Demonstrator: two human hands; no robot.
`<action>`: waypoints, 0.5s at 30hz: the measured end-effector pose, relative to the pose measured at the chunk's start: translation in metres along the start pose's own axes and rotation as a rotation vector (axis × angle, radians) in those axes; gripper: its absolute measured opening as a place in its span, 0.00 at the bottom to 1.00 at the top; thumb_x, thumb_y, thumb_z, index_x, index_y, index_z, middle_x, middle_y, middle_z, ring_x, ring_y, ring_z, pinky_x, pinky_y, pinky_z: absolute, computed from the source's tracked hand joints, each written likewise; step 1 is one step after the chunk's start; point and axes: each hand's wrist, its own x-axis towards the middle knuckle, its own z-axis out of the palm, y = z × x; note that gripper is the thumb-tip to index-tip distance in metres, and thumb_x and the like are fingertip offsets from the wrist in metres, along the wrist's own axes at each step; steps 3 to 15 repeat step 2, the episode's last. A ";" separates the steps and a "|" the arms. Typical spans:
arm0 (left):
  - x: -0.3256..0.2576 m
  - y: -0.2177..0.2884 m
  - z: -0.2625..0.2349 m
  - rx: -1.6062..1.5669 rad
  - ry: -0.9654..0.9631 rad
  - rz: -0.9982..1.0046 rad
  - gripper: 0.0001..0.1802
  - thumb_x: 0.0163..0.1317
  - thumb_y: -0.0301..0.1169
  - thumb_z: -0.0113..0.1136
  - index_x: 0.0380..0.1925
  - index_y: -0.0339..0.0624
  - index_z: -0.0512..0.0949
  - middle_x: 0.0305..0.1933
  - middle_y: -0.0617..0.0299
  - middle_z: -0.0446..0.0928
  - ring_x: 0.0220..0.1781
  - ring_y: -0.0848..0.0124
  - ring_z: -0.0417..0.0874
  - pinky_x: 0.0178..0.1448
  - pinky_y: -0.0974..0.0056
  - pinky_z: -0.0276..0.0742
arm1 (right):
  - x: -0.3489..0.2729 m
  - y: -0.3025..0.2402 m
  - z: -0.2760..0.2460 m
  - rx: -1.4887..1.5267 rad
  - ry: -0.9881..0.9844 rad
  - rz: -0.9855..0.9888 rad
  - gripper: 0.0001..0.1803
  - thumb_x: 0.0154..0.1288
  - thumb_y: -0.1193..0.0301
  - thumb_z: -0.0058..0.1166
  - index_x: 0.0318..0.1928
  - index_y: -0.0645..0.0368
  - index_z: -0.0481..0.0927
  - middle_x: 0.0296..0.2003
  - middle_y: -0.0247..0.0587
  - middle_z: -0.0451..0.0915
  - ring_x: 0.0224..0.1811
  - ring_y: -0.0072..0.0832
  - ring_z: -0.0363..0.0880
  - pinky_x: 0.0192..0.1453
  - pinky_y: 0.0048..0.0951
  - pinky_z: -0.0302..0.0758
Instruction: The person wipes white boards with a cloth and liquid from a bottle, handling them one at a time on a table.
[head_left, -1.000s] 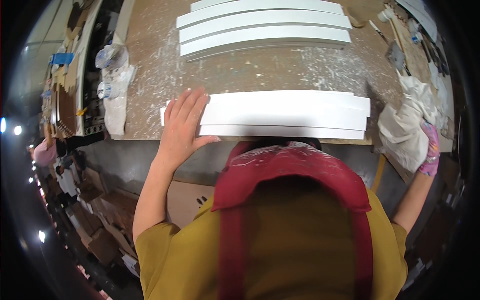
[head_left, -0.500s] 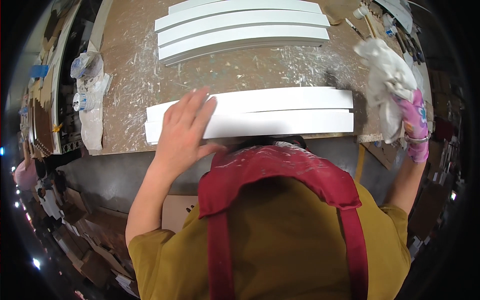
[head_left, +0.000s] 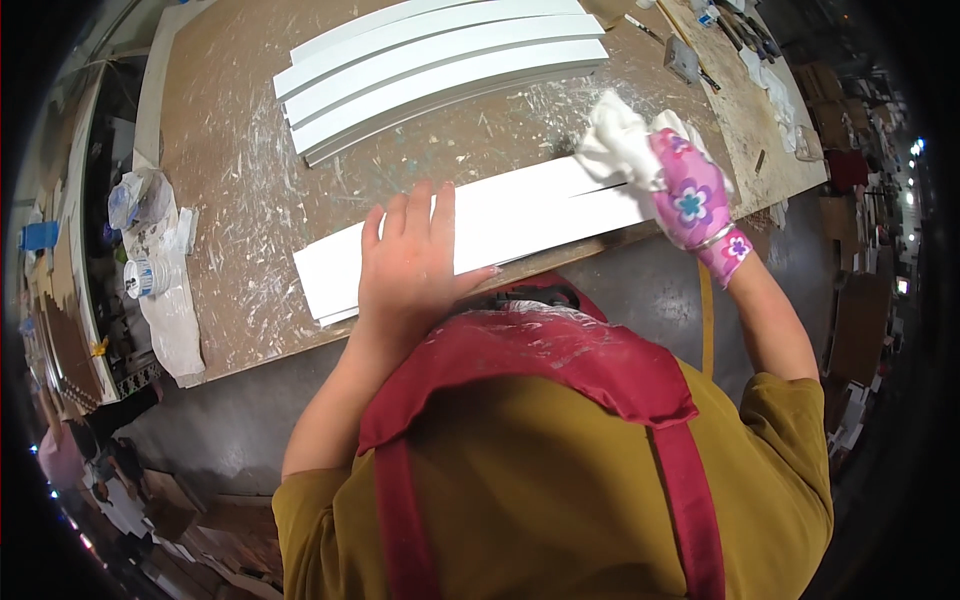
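Two long white boards (head_left: 530,220) lie side by side along the near edge of the worktable. My bare left hand (head_left: 408,245) rests flat on their left part, fingers stretched out and pointing away from me. In a pink flowered glove, my right hand (head_left: 690,190) is closed on a white cloth (head_left: 622,140) at the boards' right end. The cloth hides that end and seems to touch it, and the fingertips are partly covered by it.
Farther back lies a stack of white boards (head_left: 440,70). On the left, a small white jar (head_left: 145,278) and crumpled plastic (head_left: 130,200) sit on a paint-stained sheet (head_left: 178,325). A grey block (head_left: 682,60) and several tools (head_left: 740,35) lie at the far right of the scratched tabletop (head_left: 230,170).
My right hand has brought the cloth left, from beyond the boards onto their right end. My left hand has settled flat on the boards. The whole view has turned and shifted.
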 end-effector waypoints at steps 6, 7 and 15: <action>-0.003 -0.003 0.000 0.036 -0.005 0.058 0.44 0.46 0.55 0.65 0.57 0.37 0.67 0.57 0.49 0.70 0.58 0.52 0.70 0.62 0.50 0.62 | -0.003 -0.019 0.003 -0.071 -0.190 -0.035 0.20 0.67 0.61 0.45 0.51 0.62 0.70 0.32 0.42 0.78 0.27 0.26 0.79 0.23 0.21 0.78; -0.003 -0.003 0.000 0.036 -0.005 0.058 0.44 0.46 0.55 0.65 0.57 0.37 0.67 0.57 0.49 0.70 0.58 0.52 0.70 0.62 0.50 0.62 | -0.003 -0.019 0.003 -0.071 -0.190 -0.035 0.20 0.67 0.61 0.45 0.51 0.62 0.70 0.32 0.42 0.78 0.27 0.26 0.79 0.23 0.21 0.78; -0.003 -0.003 0.000 0.036 -0.005 0.058 0.44 0.46 0.55 0.65 0.57 0.37 0.67 0.57 0.49 0.70 0.58 0.52 0.70 0.62 0.50 0.62 | -0.003 -0.019 0.003 -0.071 -0.190 -0.035 0.20 0.67 0.61 0.45 0.51 0.62 0.70 0.32 0.42 0.78 0.27 0.26 0.79 0.23 0.21 0.78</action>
